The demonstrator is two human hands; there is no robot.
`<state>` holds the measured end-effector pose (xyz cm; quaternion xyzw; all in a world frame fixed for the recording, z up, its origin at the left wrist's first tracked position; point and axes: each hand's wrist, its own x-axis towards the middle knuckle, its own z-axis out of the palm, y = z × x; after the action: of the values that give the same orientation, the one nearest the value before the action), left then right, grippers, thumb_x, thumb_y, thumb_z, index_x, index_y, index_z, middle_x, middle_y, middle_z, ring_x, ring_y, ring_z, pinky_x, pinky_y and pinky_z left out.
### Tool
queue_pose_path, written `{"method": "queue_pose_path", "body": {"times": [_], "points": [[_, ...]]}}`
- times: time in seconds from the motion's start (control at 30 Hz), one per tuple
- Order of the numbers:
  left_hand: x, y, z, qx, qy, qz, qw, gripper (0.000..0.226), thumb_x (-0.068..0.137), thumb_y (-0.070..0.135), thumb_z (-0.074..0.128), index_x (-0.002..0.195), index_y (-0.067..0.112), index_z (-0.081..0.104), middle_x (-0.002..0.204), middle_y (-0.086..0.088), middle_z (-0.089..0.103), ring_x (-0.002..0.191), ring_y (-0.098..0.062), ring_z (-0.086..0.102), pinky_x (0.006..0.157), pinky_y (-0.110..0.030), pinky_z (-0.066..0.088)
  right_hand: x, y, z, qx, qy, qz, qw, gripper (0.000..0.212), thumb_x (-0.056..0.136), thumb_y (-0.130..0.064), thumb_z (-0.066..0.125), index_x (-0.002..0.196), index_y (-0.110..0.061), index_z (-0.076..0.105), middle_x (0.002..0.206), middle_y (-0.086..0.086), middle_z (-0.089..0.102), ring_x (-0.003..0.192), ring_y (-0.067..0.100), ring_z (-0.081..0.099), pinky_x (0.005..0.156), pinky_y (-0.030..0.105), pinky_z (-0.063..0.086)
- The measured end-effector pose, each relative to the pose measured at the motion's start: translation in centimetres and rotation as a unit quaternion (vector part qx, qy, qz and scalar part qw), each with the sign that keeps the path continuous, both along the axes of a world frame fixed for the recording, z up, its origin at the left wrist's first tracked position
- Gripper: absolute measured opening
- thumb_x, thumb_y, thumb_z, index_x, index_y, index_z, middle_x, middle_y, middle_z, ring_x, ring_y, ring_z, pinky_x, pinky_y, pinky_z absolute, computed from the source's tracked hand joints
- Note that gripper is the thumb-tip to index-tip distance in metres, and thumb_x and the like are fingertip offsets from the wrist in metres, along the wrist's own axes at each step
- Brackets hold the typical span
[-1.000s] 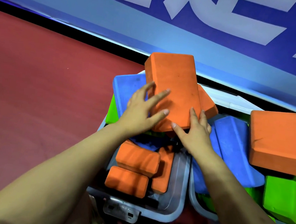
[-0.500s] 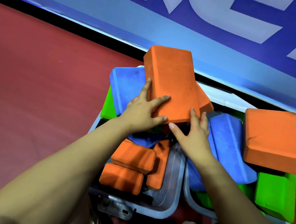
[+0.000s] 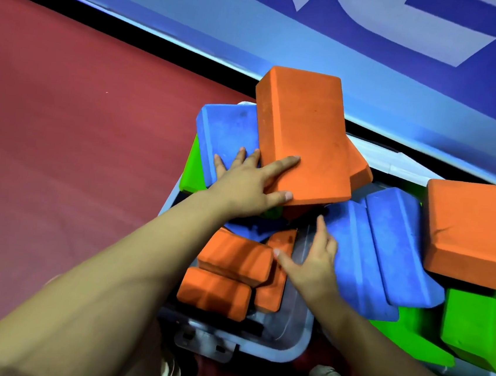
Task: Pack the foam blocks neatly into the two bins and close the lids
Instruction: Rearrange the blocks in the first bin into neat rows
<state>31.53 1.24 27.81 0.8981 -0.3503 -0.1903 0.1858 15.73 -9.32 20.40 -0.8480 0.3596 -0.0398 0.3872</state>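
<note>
Atop the left bin (image 3: 291, 342), your left hand (image 3: 250, 185) grips 1 orange block (image 3: 304, 138), long axis pointing away; your right hand (image 3: 315, 265) hovers open.

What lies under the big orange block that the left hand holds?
Under the big orange block show a blue block, another orange block's corner and a green one; the rest is covered.
</note>
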Motion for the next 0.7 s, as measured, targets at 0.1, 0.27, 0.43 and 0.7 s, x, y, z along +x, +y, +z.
{"method": "queue_pose_path", "body": {"times": [0.1,0.27,0.43,0.7], "points": [[-0.1,0.2,0.0,0.003,-0.002,-0.005,1.0,0.065,0.087,0.067,0.045,0.139,0.065,0.006,0.159,-0.013,0.013,0.147,-0.034,-0.003,0.108,-0.069,-0.006,-1.1,0.5,-3.4,0.035,0.187,0.09,0.978,0.101,0.074,-0.03,0.077,0.151,-0.024,0.013,0.138,0.015,0.033,0.131,0.028,0.037,0.106,0.027,0.034],[0.1,-0.1,-0.1,0.012,-0.002,-0.014,1.0,0.066,0.087,0.066,0.044,0.139,0.065,0.004,0.158,-0.013,0.013,0.147,-0.035,-0.003,0.108,-0.07,-0.006,-1.5,1.1,-6.6,0.264,0.196,-0.02,0.944,0.065,0.085,-0.001,0.06,0.141,-0.017,0.033,0.108,0.01,0.059,0.092,0.022,0.058,0.058,0.015,0.048],[0.3,0.4,0.0,0.007,0.011,-0.016,1.0,0.066,0.088,0.065,0.046,0.14,0.064,0.005,0.159,-0.013,0.014,0.147,-0.034,-0.003,0.107,-0.069,-0.007,0.0,1.4,-8.6,0.581,0.024,-0.27,0.767,0.034,0.09,-0.04,0.049,0.123,-0.031,0.05,0.125,0.01,0.049,0.109,0.033,0.053,0.095,0.069,0.034],[0.2,0.9,0.2,0.013,0.024,-0.029,0.999,0.066,0.09,0.06,0.047,0.141,0.063,0.006,0.158,-0.013,0.014,0.147,-0.035,-0.004,0.108,-0.07,-0.006,2.0,3.7,-9.3,0.453,0.063,-0.118,0.881,0.08,0.061,-0.073,0.068,0.131,-0.053,0.034,0.137,-0.016,0.048,0.117,0.025,0.056,0.093,0.061,0.043]]}}
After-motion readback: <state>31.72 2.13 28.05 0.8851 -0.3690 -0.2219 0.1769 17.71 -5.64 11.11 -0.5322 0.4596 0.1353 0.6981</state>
